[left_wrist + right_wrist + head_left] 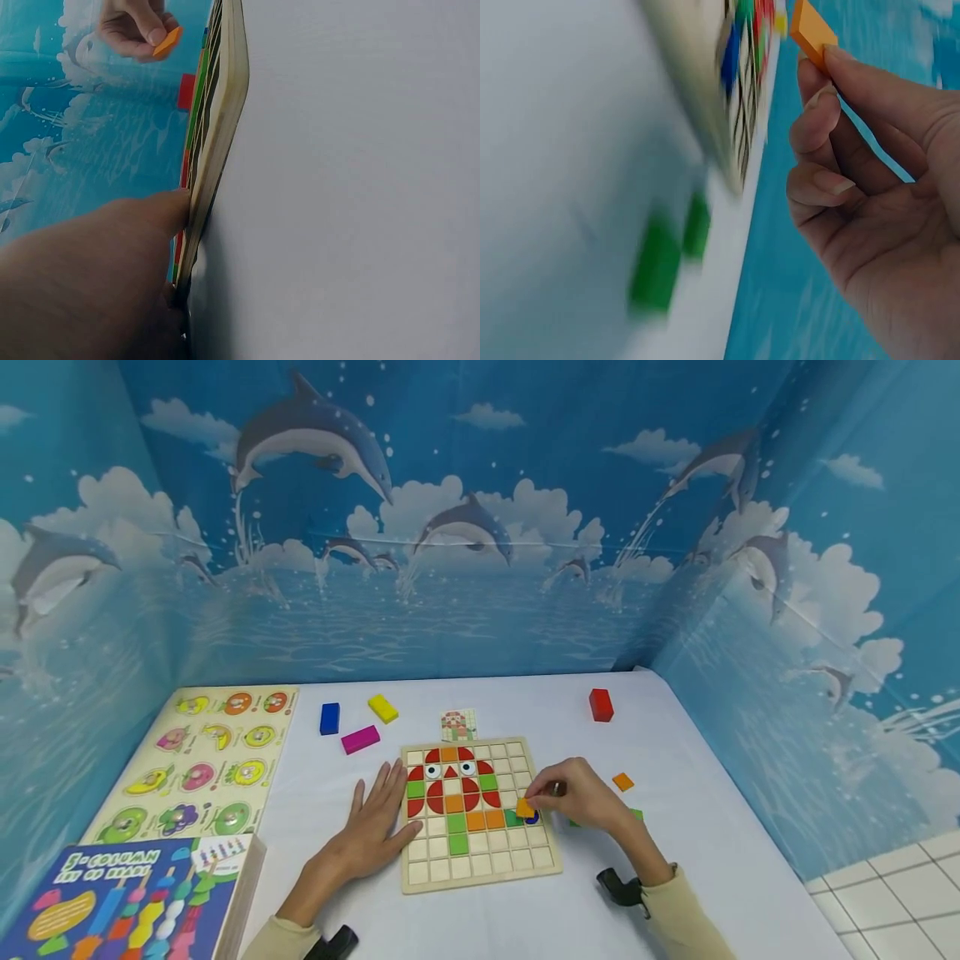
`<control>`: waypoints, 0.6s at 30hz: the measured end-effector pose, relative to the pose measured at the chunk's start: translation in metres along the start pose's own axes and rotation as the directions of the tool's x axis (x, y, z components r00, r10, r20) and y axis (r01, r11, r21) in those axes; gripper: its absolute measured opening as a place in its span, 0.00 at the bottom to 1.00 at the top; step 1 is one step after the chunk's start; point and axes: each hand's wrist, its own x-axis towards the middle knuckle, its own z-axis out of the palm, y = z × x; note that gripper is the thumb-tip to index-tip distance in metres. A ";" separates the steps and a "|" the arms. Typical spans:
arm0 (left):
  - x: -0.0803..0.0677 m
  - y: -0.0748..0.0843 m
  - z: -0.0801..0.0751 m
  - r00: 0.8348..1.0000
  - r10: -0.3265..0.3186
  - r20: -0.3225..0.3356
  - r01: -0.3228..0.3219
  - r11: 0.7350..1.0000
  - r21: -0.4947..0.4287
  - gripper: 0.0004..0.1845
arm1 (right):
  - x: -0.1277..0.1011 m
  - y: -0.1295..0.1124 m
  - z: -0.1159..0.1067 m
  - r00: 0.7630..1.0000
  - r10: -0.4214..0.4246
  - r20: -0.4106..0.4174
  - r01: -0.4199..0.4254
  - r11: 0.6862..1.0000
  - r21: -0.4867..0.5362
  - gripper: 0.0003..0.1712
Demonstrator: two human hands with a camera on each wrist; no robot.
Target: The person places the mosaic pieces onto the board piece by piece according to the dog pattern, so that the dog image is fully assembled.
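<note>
A flat orange square tile [524, 808], pinched by the right hand [581, 793], hovers over the mosaic board's [480, 875] right side. The left hand [378, 822] rests flat, fingers straight, at the board's left edge. The right wrist view alone shows the tile's thickness.

Head view: high, looking forward and down across the table [675, 860]; puzzle board [480, 868] toward 6 o'clock. Left wrist: table level, close against the board's edge [225, 112]. Right wrist: close, blurred, sharing the same board [697, 97].
</note>
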 end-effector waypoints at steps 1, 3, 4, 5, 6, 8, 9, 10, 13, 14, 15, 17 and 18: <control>0.000 0.000 0.000 1.000 -0.004 0.002 0.004 1.000 0.002 0.51 | 0.002 -0.005 0.007 1.000 -0.019 0.018 0.018 1.000 0.023 0.05; 0.001 0.001 0.000 1.000 -0.011 0.005 0.011 1.000 0.010 0.51 | 0.007 -0.014 0.021 0.998 -0.045 0.052 0.042 0.998 0.056 0.04; 0.001 0.000 0.001 1.000 -0.003 0.000 0.003 1.000 0.002 0.51 | 0.009 -0.018 0.028 0.996 -0.056 0.068 0.051 0.996 0.069 0.04; 0.001 0.000 0.001 1.000 -0.004 0.001 0.004 1.000 0.006 0.51 | 0.010 -0.022 0.034 0.995 -0.065 0.081 0.059 0.995 0.079 0.04; 0.002 0.001 0.001 1.000 -0.006 0.002 0.006 1.000 0.006 0.51 | 0.011 -0.024 0.039 0.993 -0.075 0.091 0.067 0.994 0.086 0.04; 0.002 0.001 0.001 1.000 0.006 -0.005 -0.006 1.000 -0.006 0.50 | 0.013 -0.029 0.048 0.991 -0.090 0.102 0.081 0.993 0.086 0.04; 0.002 0.001 0.002 1.000 0.010 -0.005 -0.010 1.000 -0.005 0.50 | 0.014 -0.031 0.052 0.990 -0.097 0.105 0.089 0.993 0.080 0.04; 0.001 0.001 0.002 1.000 0.018 -0.009 -0.018 1.000 -0.010 0.50 | 0.014 -0.032 0.055 0.989 -0.101 0.105 0.094 0.993 0.074 0.04; 0.001 0.001 0.002 1.000 0.025 -0.014 -0.025 1.000 -0.010 0.50 | 0.015 -0.036 0.060 0.990 -0.099 0.102 0.094 0.994 0.052 0.04; 0.001 0.000 0.002 1.000 0.025 -0.016 -0.025 1.000 -0.010 0.50 | 0.016 -0.037 0.061 0.990 -0.096 0.103 0.092 0.995 0.047 0.05; 0.001 -0.001 0.003 0.999 0.027 -0.019 -0.027 1.000 -0.010 0.50 | 0.016 -0.037 0.062 0.990 -0.094 0.104 0.089 0.995 0.045 0.05; 0.001 -0.003 0.003 1.000 0.023 -0.021 -0.023 1.000 -0.003 0.50 | 0.017 -0.039 0.062 0.991 -0.082 0.108 0.078 0.996 0.043 0.05; 0.001 -0.004 0.004 1.000 0.016 -0.018 -0.016 1.000 0.005 0.50 | 0.017 -0.040 0.062 0.991 -0.078 0.110 0.074 0.996 0.041 0.05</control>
